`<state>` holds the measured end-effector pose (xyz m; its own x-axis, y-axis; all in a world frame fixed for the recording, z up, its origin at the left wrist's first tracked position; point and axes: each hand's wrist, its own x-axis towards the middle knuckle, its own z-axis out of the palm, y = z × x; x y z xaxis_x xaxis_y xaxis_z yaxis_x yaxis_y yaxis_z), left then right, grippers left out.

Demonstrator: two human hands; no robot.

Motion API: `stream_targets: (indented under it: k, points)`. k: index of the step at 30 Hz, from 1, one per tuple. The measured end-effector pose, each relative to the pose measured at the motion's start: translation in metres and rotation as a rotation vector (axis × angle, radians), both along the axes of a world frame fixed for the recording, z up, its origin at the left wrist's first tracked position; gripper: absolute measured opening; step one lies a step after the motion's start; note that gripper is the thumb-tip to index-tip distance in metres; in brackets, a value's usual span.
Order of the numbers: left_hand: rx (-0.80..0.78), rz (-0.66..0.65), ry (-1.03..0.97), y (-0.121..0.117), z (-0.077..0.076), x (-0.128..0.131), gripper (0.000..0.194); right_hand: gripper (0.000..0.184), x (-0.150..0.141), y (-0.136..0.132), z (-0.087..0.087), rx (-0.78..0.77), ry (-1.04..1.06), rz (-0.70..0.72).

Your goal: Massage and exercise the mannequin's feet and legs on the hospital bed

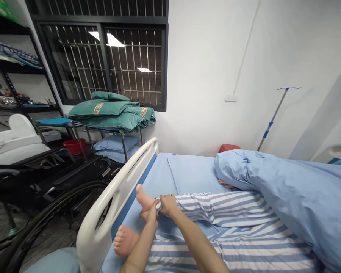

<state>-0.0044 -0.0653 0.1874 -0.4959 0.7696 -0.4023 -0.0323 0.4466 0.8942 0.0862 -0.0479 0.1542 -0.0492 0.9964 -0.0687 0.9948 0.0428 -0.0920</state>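
Note:
A figure in blue-and-white striped trousers (221,212) lies on a bed with a light blue sheet (184,170). Its two bare feet point toward the white footboard: the far foot (143,197) and the near foot (125,239). My left hand (152,212) is closed around the ankle of the far foot. My right hand (167,204) pinches the cuff of that trouser leg, fingers curled into the striped cloth. A light blue duvet (287,185) is bunched over the figure's upper part at the right.
The white footboard rail (113,197) runs along the bed's left end. A black wheelchair (45,185) stands beside it. Folded green blankets (113,112) lie on a metal rack under a barred window. An IV pole (272,119) leans by the far wall.

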Motion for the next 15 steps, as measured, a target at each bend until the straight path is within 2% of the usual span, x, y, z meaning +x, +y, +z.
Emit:
stream_targets:
  k: [2,3,5,8,11,13,15]
  points:
    - [-0.007,0.059,-0.048,-0.006,0.008,0.008,0.072,0.059,0.006,-0.007,0.040,0.044,0.011,-0.004]
    - [0.032,0.072,-0.063,-0.007,0.018,0.014,0.075,0.057,0.011,-0.012,0.063,0.076,0.017,-0.010]
    - [0.194,0.050,-0.065,-0.009,0.050,0.027,0.079,0.052,0.024,-0.025,0.111,0.154,0.029,-0.027]
    - [0.443,-0.045,-0.051,-0.022,0.122,0.055,0.087,0.049,0.053,-0.051,0.184,0.271,0.052,-0.077]
    - [0.653,-0.166,0.016,-0.050,0.201,0.089,0.090,0.042,0.092,-0.080,0.249,0.405,0.083,-0.155]
    - [0.786,-0.265,0.063,-0.074,0.247,0.115,0.091,0.047,0.121,-0.100,0.285,0.490,0.111,-0.246]
    - [0.858,-0.356,0.093,-0.099,0.284,0.140,0.090,0.051,0.150,-0.119,0.314,0.558,0.135,-0.308]
